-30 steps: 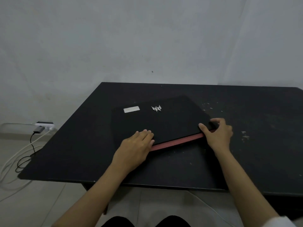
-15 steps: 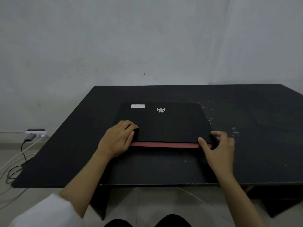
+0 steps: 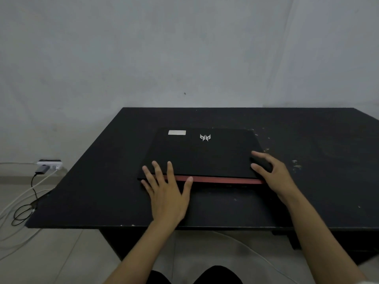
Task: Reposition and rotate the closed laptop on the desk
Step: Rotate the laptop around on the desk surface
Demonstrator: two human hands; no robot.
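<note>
Both hands have let go a little since the picture before: the left hand [image 3: 167, 193] was curled on the near left corner, and now its fingers are spread wide and flat, with the tips on the lid and the palm on the desk [image 3: 328, 181]. Over on the other side, the right hand [image 3: 272, 173] is open too, fingers loose, resting at the near right corner and not gripping. Between them the closed laptop [image 3: 201, 156] lies flat and straight in the middle of the desk, its red edge facing the person, logo on top, well back from the front edge. From here, I think a push from flat fingers could go wrong. With no real hold, the fingers may slide on the smooth lid, or one hand may push harder and the laptop would turn crooked or scrape along the desk.
</note>
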